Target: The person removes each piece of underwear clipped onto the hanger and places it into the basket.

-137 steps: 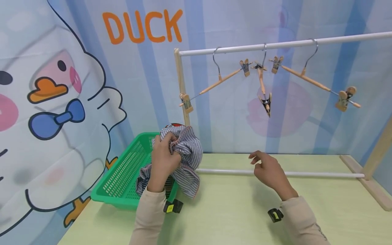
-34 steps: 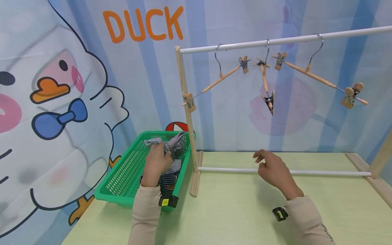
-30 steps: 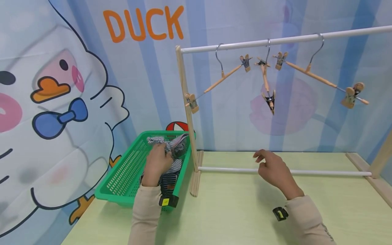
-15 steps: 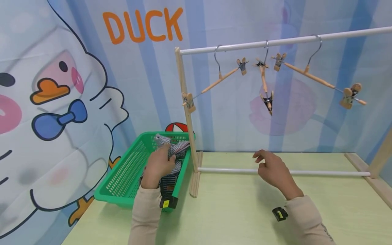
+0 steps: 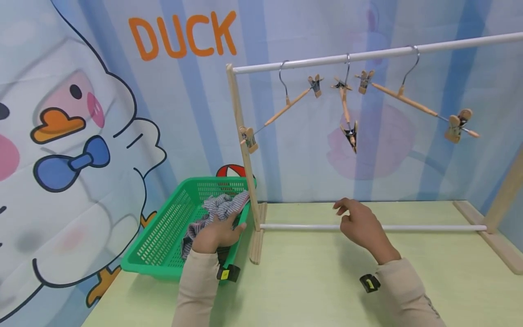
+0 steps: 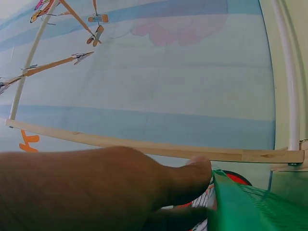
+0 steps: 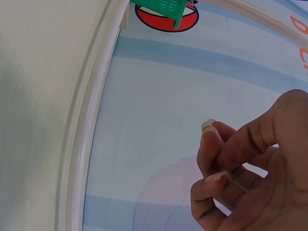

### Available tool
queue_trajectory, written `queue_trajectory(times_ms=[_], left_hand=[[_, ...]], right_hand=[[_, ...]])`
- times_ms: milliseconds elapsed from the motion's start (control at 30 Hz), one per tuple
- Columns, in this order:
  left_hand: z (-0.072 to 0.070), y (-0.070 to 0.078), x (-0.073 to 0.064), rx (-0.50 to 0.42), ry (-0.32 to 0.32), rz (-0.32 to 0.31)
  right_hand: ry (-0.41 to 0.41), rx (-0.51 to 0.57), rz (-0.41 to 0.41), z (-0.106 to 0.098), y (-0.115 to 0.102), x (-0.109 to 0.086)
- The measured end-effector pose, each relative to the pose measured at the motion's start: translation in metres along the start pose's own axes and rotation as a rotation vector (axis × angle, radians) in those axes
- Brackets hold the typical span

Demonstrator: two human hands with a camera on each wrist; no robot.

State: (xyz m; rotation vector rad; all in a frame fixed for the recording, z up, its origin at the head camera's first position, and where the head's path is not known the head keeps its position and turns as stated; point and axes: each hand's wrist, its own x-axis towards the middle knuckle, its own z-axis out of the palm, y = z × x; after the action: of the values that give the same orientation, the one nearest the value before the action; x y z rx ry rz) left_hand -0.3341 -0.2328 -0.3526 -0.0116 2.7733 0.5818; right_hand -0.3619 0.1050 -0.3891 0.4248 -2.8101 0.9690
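In the head view, striped grey-and-white cloth garments [image 5: 224,205] lie crumpled in a green plastic basket [image 5: 163,213]. My left hand [image 5: 218,234] is over the basket's right side with its fingers spread, the fingertips at the striped cloth and the thumb by the rim. Part of the clothing is hidden beneath that hand. My right hand [image 5: 359,225] hovers over the table near the rack's lower bar [image 5: 302,226], its fingers loosely bent and nothing in them, as the right wrist view also shows.
A wooden-ended rack stands behind, its white top rail [image 5: 318,61] bearing three wooden clip hangers: left [image 5: 288,108], middle [image 5: 345,106] and right [image 5: 408,102]. Its left post [image 5: 243,145] rises beside the basket. A printed curtain [image 5: 196,113] covers the back and left.
Earlier my left hand held the striped cloth up over the basket's right rim. The cloth went down into the basket, and the hand has let go and moved nearer. My right hand stayed put.
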Motion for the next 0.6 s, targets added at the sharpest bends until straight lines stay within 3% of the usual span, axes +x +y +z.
queue_trajectory(times_ms=[433, 600], left_hand=[[0.0053, -0.0014, 0.0055, 0.063, -0.034, -0.127], [0.0068, -0.0044, 0.0059, 0.050, -0.012, -0.157]], right_hand=[[0.018, -0.015, -0.008, -0.0011, -0.0005, -0.0004], [0.016, -0.007, -0.008, -0.0019, -0.0014, -0.0008]])
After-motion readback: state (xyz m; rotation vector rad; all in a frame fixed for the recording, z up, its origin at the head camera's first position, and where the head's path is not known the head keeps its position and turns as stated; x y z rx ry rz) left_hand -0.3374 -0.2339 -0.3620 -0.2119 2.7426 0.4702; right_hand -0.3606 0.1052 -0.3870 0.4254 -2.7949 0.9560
